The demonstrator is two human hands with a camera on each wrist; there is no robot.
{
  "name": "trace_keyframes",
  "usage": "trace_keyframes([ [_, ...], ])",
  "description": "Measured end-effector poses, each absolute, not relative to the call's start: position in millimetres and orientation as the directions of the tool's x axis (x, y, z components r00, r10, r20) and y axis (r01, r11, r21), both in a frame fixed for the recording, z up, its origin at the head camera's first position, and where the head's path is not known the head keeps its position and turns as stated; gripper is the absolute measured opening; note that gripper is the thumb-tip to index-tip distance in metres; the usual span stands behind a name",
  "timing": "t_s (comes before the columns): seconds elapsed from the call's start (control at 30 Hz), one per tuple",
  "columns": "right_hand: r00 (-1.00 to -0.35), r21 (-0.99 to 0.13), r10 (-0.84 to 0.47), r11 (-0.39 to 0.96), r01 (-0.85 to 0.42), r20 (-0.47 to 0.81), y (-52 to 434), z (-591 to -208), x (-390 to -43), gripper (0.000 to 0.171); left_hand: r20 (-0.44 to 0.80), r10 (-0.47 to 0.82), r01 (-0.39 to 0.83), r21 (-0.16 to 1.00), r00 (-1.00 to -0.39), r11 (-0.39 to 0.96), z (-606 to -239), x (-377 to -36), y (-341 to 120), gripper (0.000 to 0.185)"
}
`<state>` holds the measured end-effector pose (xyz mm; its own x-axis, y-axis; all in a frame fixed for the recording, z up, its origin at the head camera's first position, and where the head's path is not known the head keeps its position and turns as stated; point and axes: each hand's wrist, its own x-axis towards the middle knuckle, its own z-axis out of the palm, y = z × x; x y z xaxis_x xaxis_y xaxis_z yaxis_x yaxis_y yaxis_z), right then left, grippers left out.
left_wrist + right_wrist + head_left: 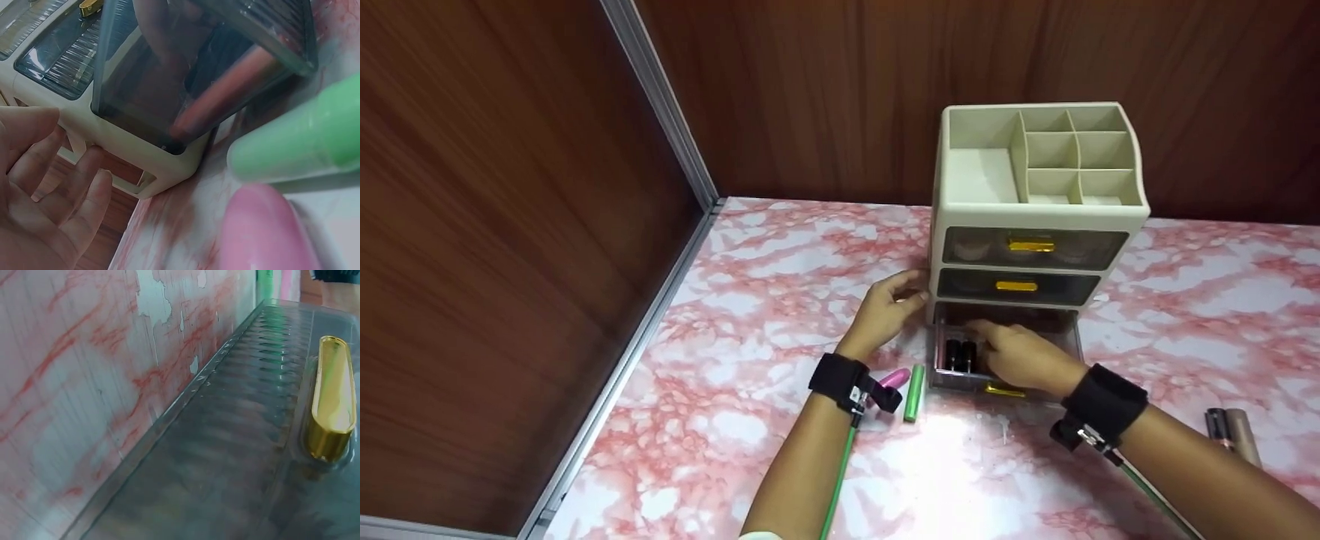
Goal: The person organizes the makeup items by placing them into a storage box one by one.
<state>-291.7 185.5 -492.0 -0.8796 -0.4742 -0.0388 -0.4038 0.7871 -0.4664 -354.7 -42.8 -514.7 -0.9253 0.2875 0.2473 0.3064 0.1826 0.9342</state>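
Observation:
A cream organizer (1042,216) with smoked drawers stands on the table, its bottom drawer (1081,349) pulled out. Inside that drawer two black-capped tubes (961,354) lie side by side near the left wall. My right hand (1027,358) reaches down into the drawer just right of the tubes, index finger pointing left; its other fingertips are hidden, and I cannot tell whether they hold anything. My left hand (883,313) is at the organizer's left side, fingers loosely bent and nothing in them. A gold handle (333,396) on the drawer front fills part of the right wrist view.
Left of the drawer lie a green tube (914,393) and a pink tube (895,378), partly behind the left wrist strap. A black-and-clear tube (1218,427) and a tan tube (1242,435) lie at the right, by my forearm. Brown wood panels (810,97) stand behind and at left.

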Motion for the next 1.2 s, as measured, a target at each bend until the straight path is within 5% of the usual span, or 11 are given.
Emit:
trace_keyframes([
  [0.43,-0.906,-0.356,-0.418,0.838,-0.414,0.069,207,-476,-274,0.044,0.238,0.310,0.310,0.928,-0.921,0.208,-512,-356,-33,0.036],
  [1.2,-0.939,-0.451,-0.284,0.824,-0.342,0.193,299,-428,-229,0.028,0.222,0.282,0.277,0.946,-0.933,0.169,-518,-353,-43,0.037],
])
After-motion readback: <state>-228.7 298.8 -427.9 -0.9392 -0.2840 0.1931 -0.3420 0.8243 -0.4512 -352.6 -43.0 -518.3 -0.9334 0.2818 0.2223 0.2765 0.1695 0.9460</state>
